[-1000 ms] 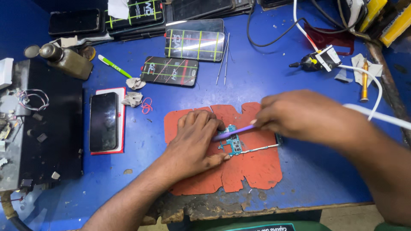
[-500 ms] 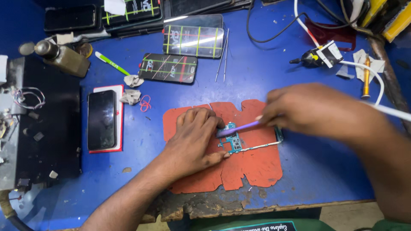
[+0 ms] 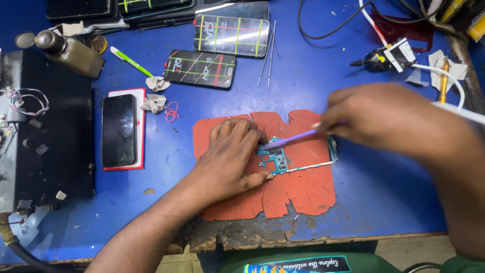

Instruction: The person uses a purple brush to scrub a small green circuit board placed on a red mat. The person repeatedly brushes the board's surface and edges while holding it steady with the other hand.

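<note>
On the orange mat (image 3: 303, 197) at the counter's (image 3: 384, 197) near edge, the left hand (image 3: 230, 156) pins the thin, fragile-looking circuit board (image 3: 278, 159) flat, best held by its bare edges, while the right hand (image 3: 384, 119), fingers closed, holds a purple tool (image 3: 293, 138) tip-down on it.
</note>
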